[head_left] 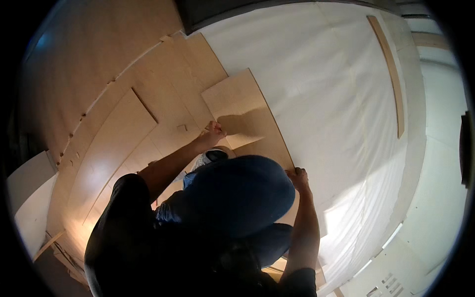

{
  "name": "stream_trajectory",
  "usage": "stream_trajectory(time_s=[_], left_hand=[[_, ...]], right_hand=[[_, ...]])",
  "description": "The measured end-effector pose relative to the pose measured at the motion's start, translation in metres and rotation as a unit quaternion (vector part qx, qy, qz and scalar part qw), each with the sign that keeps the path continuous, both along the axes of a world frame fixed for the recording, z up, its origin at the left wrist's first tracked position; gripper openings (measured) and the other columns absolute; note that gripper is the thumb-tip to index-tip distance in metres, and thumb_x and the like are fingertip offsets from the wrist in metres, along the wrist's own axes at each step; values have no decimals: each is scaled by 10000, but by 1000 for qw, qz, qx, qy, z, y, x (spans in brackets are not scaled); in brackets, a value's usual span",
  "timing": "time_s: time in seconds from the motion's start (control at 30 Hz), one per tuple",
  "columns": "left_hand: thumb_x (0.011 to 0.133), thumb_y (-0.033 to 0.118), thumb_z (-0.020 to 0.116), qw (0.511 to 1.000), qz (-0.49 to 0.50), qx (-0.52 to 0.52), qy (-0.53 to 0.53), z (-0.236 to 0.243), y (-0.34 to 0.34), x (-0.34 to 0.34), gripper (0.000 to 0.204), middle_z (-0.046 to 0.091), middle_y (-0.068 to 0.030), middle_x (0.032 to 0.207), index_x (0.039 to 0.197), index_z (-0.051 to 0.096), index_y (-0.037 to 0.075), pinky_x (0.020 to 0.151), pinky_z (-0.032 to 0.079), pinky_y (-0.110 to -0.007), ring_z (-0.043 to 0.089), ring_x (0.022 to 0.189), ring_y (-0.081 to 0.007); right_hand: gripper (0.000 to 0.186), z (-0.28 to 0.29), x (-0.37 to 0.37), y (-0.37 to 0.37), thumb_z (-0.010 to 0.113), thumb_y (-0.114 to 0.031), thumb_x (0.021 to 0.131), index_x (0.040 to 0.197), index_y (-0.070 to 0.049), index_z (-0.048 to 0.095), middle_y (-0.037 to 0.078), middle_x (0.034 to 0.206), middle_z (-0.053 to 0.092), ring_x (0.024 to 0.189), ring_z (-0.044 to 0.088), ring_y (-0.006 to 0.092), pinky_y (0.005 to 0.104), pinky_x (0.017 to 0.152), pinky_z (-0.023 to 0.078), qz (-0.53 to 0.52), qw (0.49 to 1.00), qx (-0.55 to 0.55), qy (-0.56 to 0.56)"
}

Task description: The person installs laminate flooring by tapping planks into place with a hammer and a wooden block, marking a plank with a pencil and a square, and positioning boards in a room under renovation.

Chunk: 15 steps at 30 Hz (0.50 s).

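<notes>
A light wood plank [250, 99] lies at the centre, its long edge against white underlay sheeting [336, 99]. My left hand [214, 130] is curled at the plank's left long edge; whatever its fingers may hold is too small to make out. My right hand [299, 178] grips the plank's right edge beside my knee, its fingertips partly hidden. My jeans-clad legs cover the near part of the plank, and a shoe [213, 157] shows just below my left hand.
Laid wooden flooring [89, 59] spreads across the left, with a loose plank [114, 133] and small offcuts on it. A long narrow strip [386, 74] lies on the sheeting at the right. Pale panels [32, 178] stand at the far left; a white wall [440, 148] runs along the right.
</notes>
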<state>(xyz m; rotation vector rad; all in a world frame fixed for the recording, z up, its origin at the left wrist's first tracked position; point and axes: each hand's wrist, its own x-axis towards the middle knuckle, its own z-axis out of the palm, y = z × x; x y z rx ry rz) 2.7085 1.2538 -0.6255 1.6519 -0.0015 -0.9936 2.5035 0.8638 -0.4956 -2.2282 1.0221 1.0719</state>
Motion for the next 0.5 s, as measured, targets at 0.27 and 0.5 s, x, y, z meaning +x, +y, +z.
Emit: stream_trajectory(time_s=[0.27,0.5], left_hand=[[1020,290,660,996,73,-47,13,-25,-27,12,487,584,-134,1043,1257,332,19,807,552,-331,628,921,-179],[1010,428,644,961,-15,-173,216,56,-74,39,669,546,-168,1348,1444,370,1,1115,441,-424,565,1261,-254]], right_hand=[[500,28,-29,-3,532,-499,1042,976,-6,582,219,822,639,766,638,397,466,689,506,0,975,-8,-221],[538,50,43,-8,347,-500,1092,961,-9,522,325,813,610,794,584,560,538,656,475,61,957,-92,-270]])
